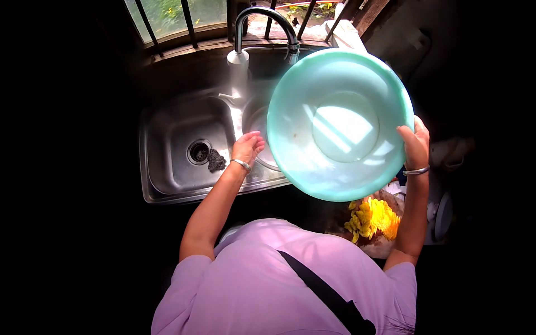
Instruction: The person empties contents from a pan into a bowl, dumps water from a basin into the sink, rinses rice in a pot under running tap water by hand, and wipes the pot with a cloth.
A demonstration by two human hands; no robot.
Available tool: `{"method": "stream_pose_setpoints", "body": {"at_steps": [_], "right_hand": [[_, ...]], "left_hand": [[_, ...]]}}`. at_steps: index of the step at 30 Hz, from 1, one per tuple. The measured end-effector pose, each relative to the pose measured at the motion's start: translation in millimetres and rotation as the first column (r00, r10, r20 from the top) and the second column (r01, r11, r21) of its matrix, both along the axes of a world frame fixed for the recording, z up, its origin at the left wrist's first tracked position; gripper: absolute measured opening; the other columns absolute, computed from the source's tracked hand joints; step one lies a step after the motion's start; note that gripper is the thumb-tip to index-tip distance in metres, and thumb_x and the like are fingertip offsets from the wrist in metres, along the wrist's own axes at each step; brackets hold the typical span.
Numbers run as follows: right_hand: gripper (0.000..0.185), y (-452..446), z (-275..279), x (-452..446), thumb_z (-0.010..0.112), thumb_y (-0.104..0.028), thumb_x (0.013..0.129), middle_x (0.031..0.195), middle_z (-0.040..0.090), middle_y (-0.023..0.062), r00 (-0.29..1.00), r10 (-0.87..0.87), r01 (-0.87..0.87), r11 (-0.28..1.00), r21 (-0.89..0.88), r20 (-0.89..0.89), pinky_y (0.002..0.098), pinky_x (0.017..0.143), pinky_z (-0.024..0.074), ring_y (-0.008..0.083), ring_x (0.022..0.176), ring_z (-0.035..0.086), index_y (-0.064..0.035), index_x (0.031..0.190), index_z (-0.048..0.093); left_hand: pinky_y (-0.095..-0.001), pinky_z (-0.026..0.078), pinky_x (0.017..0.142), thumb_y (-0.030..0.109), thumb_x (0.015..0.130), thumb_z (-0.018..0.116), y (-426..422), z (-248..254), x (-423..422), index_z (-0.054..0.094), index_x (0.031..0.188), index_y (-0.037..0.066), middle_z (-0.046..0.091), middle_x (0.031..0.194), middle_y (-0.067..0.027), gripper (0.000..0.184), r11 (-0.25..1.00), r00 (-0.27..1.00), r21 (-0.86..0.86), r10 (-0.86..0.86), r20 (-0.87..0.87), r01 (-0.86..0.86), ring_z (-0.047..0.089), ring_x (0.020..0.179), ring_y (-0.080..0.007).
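A large pale green plastic basin (346,176) is held up over the right part of the sink, tilted so that its inside faces me. My right hand (415,144) grips its rim at the right side, thumb on the inner face and the other fingers mostly hidden behind. Just left of the basin's edge is my left hand (249,147), apart from it, with fingers curled together and nothing visible in them. Behind the basin, a round sink bowl (254,120) is mostly hidden.
The left stainless sink bowl (181,131) holds a dark scouring pad (216,160) beside its drain (199,151). A curved faucet (239,33) stands behind, below a barred window (184,22). Sliced yellow food (373,219) lies on a board at lower right.
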State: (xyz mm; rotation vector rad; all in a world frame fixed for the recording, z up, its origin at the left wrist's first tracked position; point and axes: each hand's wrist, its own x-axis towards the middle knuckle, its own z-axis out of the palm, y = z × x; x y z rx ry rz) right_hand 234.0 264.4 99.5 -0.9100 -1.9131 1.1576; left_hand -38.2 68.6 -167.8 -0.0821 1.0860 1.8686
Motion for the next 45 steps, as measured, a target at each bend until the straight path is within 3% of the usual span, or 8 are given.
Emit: {"method": "stream_pose_setpoints", "body": {"at_steps": [8,11,17,21,25,39,42,45], "right_hand": [[0.022,3,0,-6,0.051,-0.004,0.072,0.081,0.058,0.0039,1.000,0.024,-0.024,1.000,-0.021,0.010,0.0211,0.065,0.0436,0.0086,0.070,0.052,0.0031,0.092,0.055],[0.022,6,-4,-7,0.051,-0.003,0.072,0.081,0.058,0.0042,1.000,0.011,-0.011,0.999,-0.034,0.004,0.0213,0.064,0.0438,0.0089,0.069,0.053,0.0029,0.092,0.055],[0.022,7,-2,-10,0.052,-0.002,0.071,0.079,0.058,0.0039,0.998,-0.037,0.039,0.998,-0.044,0.044,0.0217,0.063,0.0437,0.0086,0.067,0.053,0.0023,0.092,0.056],[0.021,4,3,-18,0.052,-0.002,0.071,0.078,0.058,0.0035,0.996,-0.053,0.056,0.998,-0.041,0.074,0.0218,0.062,0.0434,0.0086,0.066,0.052,0.0019,0.091,0.056],[0.021,6,3,-19,0.052,-0.003,0.070,0.078,0.058,0.0034,0.992,-0.071,0.076,0.996,-0.050,0.106,0.0217,0.062,0.0432,0.0088,0.066,0.052,0.0014,0.091,0.057],[0.023,2,0,-43,0.051,-0.004,0.070,0.079,0.058,0.0055,0.986,-0.071,0.053,0.991,0.120,0.149,0.0229,0.063,0.0439,0.0088,0.068,0.052,0.0039,0.091,0.056],[0.024,-12,5,-74,0.049,-0.006,0.066,0.072,0.060,0.0121,0.955,-0.150,0.042,0.922,0.385,0.256,0.0293,0.063,0.0465,0.0174,0.063,0.057,0.0041,0.085,0.057],[0.017,-15,5,-96,0.048,-0.008,0.066,0.070,0.057,0.0204,0.923,-0.176,-0.011,0.878,0.479,0.342,0.0363,0.064,0.0466,0.0312,0.065,0.059,0.0031,0.079,0.053]], "left_hand": [[-0.0163,0.036,0.046,0.021,0.086,0.058,13,23,-2,0.055,0.089,0.003,0.052,0.067,-0.0002,0.018,0.994,0.993,-0.018,-0.105,-0.061,0.104,0.044,0.053,-0.0058],[-0.0153,0.035,0.046,0.024,0.085,0.060,10,29,-3,0.055,0.087,0.004,0.051,0.068,0.0010,0.021,0.991,0.978,-0.064,-0.126,-0.168,0.117,0.043,0.053,-0.0047],[-0.0154,0.035,0.046,0.021,0.084,0.061,13,22,-2,0.055,0.089,0.004,0.050,0.070,0.0017,0.019,0.995,0.985,-0.047,-0.099,-0.142,0.093,0.042,0.053,-0.0043],[-0.0171,0.036,0.048,0.020,0.084,0.060,17,18,-4,0.056,0.087,0.004,0.051,0.068,0.0015,0.017,0.983,0.921,-0.104,-0.175,-0.348,0.148,0.043,0.054,-0.0052],[-0.0176,0.037,0.047,0.015,0.084,0.059,16,11,-10,0.055,0.083,0.005,0.052,0.067,0.0006,0.011,0.988,0.979,0.000,-0.153,-0.134,0.154,0.045,0.054,-0.0064],[-0.0189,0.038,0.048,0.012,0.083,0.056,-20,-4,-23,0.054,0.084,0.001,0.052,0.069,-0.0029,0.011,0.997,0.997,-0.048,-0.050,0.058,0.053,0.047,0.056,-0.0090],[-0.0208,0.040,0.050,0.013,0.087,0.051,-37,5,-25,0.053,0.086,0.000,0.052,0.070,-0.0049,0.014,0.997,0.997,-0.071,-0.032,0.074,0.037,0.048,0.059,-0.0110],[-0.0228,0.041,0.052,0.014,0.089,0.046,-52,4,-26,0.053,0.087,-0.002,0.053,0.072,-0.0071,0.018,0.999,0.995,-0.051,-0.006,0.098,0.011,0.049,0.060,-0.0132]]}}
